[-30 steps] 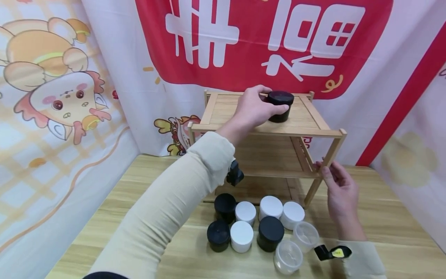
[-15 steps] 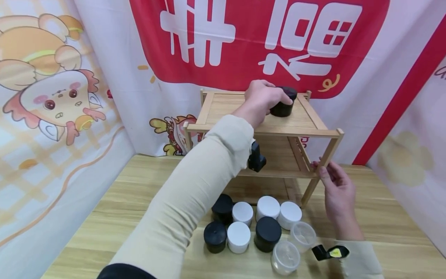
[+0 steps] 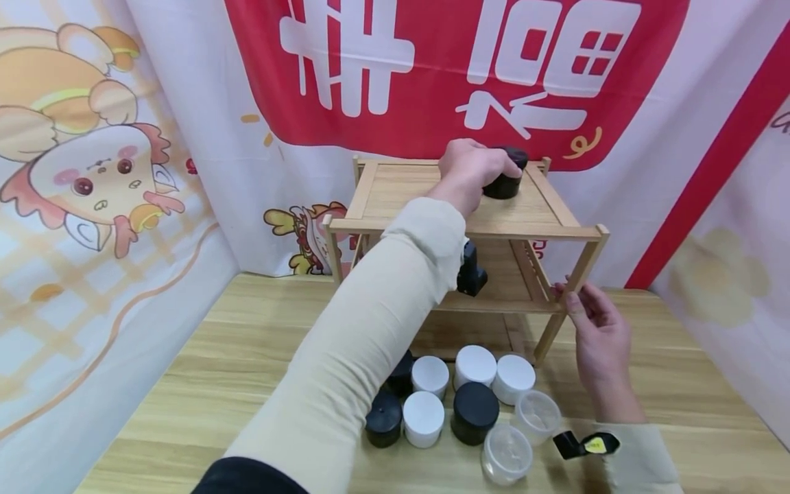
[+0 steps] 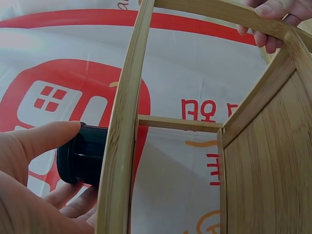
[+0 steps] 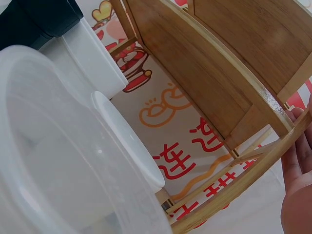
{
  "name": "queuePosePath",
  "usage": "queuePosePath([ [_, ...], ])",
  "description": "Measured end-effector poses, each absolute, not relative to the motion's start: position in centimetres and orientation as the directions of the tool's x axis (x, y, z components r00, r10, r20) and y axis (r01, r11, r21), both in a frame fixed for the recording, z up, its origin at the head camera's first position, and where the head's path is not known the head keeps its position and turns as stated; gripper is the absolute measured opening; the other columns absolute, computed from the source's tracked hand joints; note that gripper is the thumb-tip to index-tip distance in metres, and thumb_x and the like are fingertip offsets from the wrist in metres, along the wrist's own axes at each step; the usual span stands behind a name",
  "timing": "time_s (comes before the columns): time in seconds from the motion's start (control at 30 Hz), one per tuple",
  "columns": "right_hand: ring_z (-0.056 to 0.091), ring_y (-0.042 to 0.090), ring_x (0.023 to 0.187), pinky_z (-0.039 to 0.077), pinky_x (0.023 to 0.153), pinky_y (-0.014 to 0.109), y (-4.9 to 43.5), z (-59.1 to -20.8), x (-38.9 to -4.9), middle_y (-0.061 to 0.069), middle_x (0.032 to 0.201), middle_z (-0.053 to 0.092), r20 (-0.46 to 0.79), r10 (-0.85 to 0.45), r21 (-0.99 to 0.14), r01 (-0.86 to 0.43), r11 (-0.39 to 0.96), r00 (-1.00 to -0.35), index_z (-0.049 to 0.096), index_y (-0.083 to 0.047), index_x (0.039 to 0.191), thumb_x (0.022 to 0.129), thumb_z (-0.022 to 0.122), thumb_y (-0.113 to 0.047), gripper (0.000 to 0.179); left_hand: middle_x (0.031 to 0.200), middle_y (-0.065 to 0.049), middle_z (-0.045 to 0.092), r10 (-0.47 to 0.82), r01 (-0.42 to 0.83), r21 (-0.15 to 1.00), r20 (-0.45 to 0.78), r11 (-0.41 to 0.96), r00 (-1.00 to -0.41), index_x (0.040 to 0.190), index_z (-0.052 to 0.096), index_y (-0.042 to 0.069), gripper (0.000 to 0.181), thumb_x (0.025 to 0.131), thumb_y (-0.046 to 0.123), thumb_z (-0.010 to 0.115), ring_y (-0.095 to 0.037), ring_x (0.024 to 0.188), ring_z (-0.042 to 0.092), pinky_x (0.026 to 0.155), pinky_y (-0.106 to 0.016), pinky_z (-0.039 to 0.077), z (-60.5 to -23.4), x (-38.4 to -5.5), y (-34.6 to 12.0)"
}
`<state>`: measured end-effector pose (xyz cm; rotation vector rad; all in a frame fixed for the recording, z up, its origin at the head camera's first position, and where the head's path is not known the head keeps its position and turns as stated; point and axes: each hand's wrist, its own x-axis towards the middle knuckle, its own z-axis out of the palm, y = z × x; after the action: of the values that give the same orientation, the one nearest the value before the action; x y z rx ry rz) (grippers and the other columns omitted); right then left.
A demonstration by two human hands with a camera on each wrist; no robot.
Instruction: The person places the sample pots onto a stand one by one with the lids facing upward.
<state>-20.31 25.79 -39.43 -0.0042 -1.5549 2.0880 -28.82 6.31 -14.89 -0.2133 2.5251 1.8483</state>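
My left hand (image 3: 472, 168) holds a black lidded jar (image 3: 505, 185) on the top shelf of a wooden rack (image 3: 395, 189), near its back right corner. In the left wrist view the thumb lies along the lid of the black jar (image 4: 83, 156) and fingers curl beneath it; the shelf edge hides its base. Low on the right, my right hand (image 3: 603, 346) grips the rack's front right leg (image 3: 583, 264) at the middle shelf's height. The right wrist view catches part of that hand (image 5: 298, 180) against the wooden frame.
In front of the rack stand white jars (image 3: 423, 418), black jars (image 3: 474, 413) and clear tubs (image 3: 507, 454) on the wood-grain table (image 3: 185, 405). My left sleeve partly covers two black jars. A printed cloth (image 3: 296, 171) hangs close behind the rack.
My left hand has slid the black jar back and to the right across the top shelf. My right hand has stayed on the leg. The head view has shifted slightly.
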Motion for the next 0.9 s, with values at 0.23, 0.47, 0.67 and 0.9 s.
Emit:
queuePosePath([
  [0.23, 0.075, 0.011, 0.109, 0.056, 0.102, 0.017, 26.0, -39.5, -20.4, 0.000, 0.117, 0.082, 0.297, 0.412, -0.890, -0.406, -0.207, -0.862, 0.064, 0.000, 0.144, 0.103, 0.069, -0.007, 0.042, 0.130, 0.000, 0.066, -0.142, -0.130, 0.951, -0.093, 0.280, -0.985, 0.120, 0.072, 0.019, 0.042, 0.084, 0.024, 0.092, -0.018, 0.110, 0.059, 0.090, -0.034, 0.058, -15.2, -29.2, 7.4],
  [0.47, 0.076, 0.011, 0.109, 0.056, 0.102, 0.016, 26.2, -39.5, -20.6, -0.002, 0.114, 0.082, 0.300, 0.414, -0.897, -0.401, -0.183, -0.859, 0.067, 0.000, 0.141, 0.103, 0.070, -0.009, 0.039, 0.129, 0.000, 0.068, -0.184, -0.152, 0.964, -0.112, 0.217, -0.977, 0.121, 0.075, 0.019, 0.040, 0.085, 0.026, 0.091, -0.018, 0.109, 0.059, 0.087, -0.032, 0.060, -15.1, -29.4, 8.1],
  [0.67, 0.076, 0.012, 0.110, 0.056, 0.102, 0.017, 26.4, -39.4, -20.6, -0.001, 0.115, 0.082, 0.299, 0.400, -0.896, -0.399, -0.194, -0.866, 0.067, 0.000, 0.142, 0.103, 0.069, -0.010, 0.040, 0.134, 0.001, 0.069, -0.177, -0.160, 0.968, -0.126, 0.192, -0.976, 0.131, 0.075, 0.023, 0.045, 0.088, 0.026, 0.089, -0.018, 0.114, 0.060, 0.092, -0.033, 0.060, -15.2, -29.9, 8.6],
  [0.9, 0.077, 0.011, 0.108, 0.057, 0.100, 0.017, 26.5, -39.4, -20.6, -0.001, 0.114, 0.083, 0.310, 0.400, -0.888, -0.413, -0.201, -0.862, 0.066, 0.001, 0.142, 0.103, 0.069, -0.005, 0.040, 0.129, 0.000, 0.069, -0.182, -0.163, 0.973, -0.133, 0.161, -0.974, 0.123, 0.076, 0.020, 0.036, 0.090, 0.027, 0.088, -0.017, 0.110, 0.061, 0.091, -0.034, 0.060, -15.3, -30.0, 8.8],
])
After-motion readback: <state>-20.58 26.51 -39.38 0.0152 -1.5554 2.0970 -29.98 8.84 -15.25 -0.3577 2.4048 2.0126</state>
